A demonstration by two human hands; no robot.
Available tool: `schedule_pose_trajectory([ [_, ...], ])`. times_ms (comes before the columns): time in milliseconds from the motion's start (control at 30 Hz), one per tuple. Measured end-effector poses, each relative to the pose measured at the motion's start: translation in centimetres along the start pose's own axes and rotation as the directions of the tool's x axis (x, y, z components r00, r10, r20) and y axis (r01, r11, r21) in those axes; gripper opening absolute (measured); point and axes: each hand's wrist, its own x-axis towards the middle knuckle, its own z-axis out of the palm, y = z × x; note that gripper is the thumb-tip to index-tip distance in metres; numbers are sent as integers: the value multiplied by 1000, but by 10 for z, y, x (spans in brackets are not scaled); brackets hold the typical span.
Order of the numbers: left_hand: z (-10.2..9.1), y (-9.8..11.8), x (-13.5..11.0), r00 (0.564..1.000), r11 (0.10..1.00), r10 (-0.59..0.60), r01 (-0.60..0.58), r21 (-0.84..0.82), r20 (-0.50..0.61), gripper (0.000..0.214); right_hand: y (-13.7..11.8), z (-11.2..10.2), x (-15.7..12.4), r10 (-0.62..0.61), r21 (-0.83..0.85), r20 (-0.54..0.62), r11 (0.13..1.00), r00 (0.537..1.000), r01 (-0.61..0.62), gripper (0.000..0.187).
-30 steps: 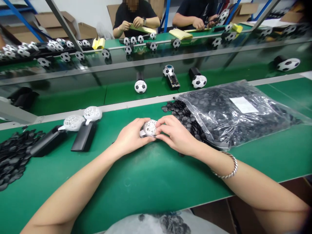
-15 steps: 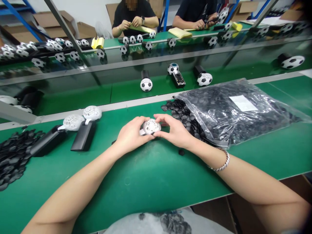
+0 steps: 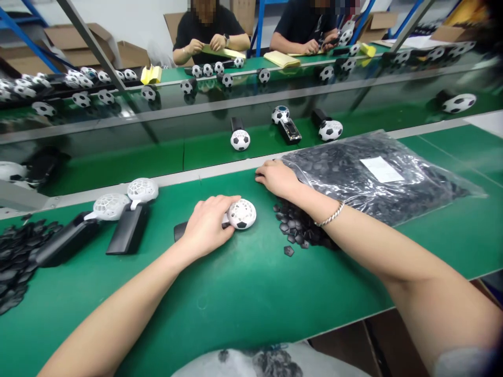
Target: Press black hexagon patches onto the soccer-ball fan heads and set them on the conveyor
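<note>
A soccer-ball handheld fan [image 3: 242, 213], its white head webbed with openings and set with black patches, lies on the green bench. My left hand [image 3: 208, 222] is closed round it where the head meets the black handle. Most of that handle is hidden under the hand. At the far edge of a pile of black pentagon pieces [image 3: 293, 226], beside the clear bag [image 3: 346, 162], my right hand [image 3: 277, 178] rests with its fingers curled together. What those fingers hold, if anything, is hidden.
Two more fans [image 3: 112, 207] with bare white heads lie at left, beside another heap of black pieces [image 3: 15, 256]. Beyond the bench edge, several soccer-ball fans [image 3: 240, 140] sit on a green conveyor [image 3: 165, 152]. Two people [image 3: 212, 39] work across the line.
My right hand has let go of the fan head and moved up and right to the black pieces by the bag. My left hand keeps the fan, whose head is now tilted with a black patch showing.
</note>
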Motion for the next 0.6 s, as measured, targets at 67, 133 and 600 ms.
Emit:
schedule_pose_trajectory([
  [67,-1,-2,0,1000,1000,12,-11,29,-4,54,2,2,1,-27,-9,30,1000,999,28,19],
  [133,-1,-5,0,1000,999,20,-20,35,-19,56,0,2,-9,-88,35,33,996,996,87,16],
  [600,2,-15,6,992,991,125,-125,43,-9,64,-34,-18,-84,-280,517,-81,809,957,280,13],
])
